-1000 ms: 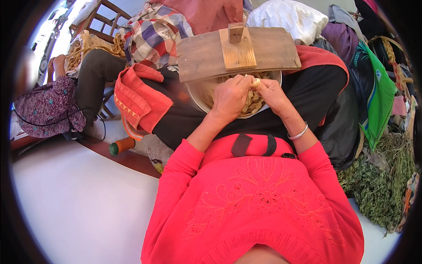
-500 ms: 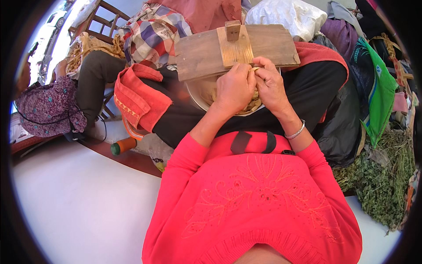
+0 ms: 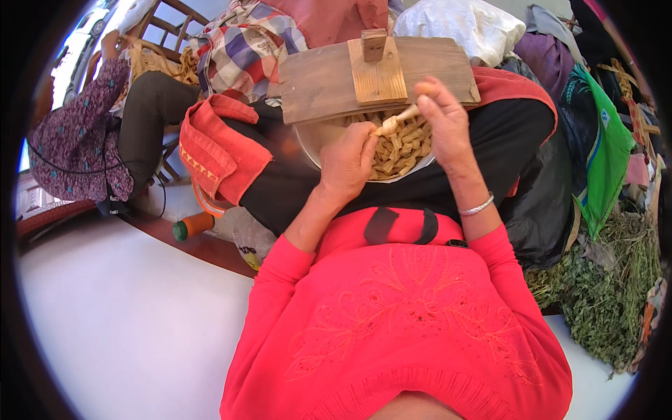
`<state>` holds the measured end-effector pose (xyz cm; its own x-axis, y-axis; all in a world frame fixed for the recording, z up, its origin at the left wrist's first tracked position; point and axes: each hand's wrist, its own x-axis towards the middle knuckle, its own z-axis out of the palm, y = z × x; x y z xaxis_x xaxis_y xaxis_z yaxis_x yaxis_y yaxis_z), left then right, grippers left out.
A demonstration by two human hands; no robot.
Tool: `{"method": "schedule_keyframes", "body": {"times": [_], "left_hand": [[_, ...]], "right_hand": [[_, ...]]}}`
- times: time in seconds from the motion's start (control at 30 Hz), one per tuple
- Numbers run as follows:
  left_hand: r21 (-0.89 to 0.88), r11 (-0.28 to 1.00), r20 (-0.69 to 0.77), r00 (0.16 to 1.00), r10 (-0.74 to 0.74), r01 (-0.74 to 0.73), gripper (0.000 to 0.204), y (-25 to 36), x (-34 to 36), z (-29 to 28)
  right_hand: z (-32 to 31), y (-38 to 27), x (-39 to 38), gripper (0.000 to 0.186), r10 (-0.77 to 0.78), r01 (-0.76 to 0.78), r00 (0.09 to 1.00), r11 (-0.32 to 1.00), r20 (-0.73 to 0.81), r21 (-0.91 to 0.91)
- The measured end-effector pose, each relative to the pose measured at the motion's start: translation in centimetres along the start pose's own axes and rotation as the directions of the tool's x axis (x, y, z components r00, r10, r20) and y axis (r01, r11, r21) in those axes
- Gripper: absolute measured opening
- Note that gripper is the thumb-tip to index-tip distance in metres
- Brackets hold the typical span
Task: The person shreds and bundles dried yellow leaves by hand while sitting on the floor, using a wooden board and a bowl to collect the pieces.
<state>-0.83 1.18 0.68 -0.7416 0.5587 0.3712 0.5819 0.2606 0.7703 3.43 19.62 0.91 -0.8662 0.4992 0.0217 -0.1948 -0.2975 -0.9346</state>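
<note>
Between my two hands a pale tan strip (image 3: 390, 126) is stretched, with a thick, knot-like bulge in it; its exact material I cannot make out. My left hand (image 3: 348, 159) pinches the lower left end. The fingers of my right hand (image 3: 448, 126) close on the other end, higher up and to the right. Just below sits a light-coloured basin (image 3: 305, 148), full of short tan twisted pieces (image 3: 400, 154). A wooden board (image 3: 308, 80) lies across its far side, covering part of it. Fixed on the board is a lighter plank (image 3: 378, 73) with an upright block (image 3: 374, 45).
Red cloths (image 3: 224, 150) drape over both my knees. At left another person sits in a patterned purple top (image 3: 77, 157). A white sack (image 3: 458, 28) stands behind the board. To the right are a black plastic bag (image 3: 535, 203), a green bag (image 3: 610, 161) and dried plants (image 3: 605, 294).
My hands have moved apart, the left toward me and leftward, the right outward, with the strip drawn between them. More of the basin's pieces now show. The other person's arm has risen.
</note>
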Motion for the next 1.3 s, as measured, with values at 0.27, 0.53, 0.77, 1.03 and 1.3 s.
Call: {"method": "schedule_keyframes", "body": {"times": [0.27,0.53,0.77,1.03,1.3], "left_hand": [[0.256,0.894,0.116,0.930,0.350,-0.368,0.016,1.1,3.6,-1.6],[-0.095,0.995,0.263,0.965,-0.003,0.030,0.007,1.0,5.2,-2.5],[-0.516,0.774,0.367,0.911,-0.187,0.367,0.009,-0.5,5.8,-1.9],[-0.526,0.710,0.376,0.877,-0.300,0.468,0.012,-3.6,7.6,-2.4],[-0.404,0.836,0.214,0.927,-0.307,0.371,0.011,-7.2,9.8,-1.3]], "right_hand": [[0.0,-5.3,2.4,0.034,-0.170,0.542,0.816,0.556,0.552,-0.630],[0.4,-7.4,4.0,0.015,0.380,0.321,0.728,0.548,0.571,-0.773],[-0.5,-5.3,3.6,0.016,0.445,-0.288,0.793,0.876,0.417,-0.386],[-0.2,-1.9,5.6,0.013,0.254,-0.124,0.922,0.908,0.290,-0.401],[0.0,2.0,8.1,0.009,-0.049,0.231,0.954,0.747,0.294,-0.623]]}}
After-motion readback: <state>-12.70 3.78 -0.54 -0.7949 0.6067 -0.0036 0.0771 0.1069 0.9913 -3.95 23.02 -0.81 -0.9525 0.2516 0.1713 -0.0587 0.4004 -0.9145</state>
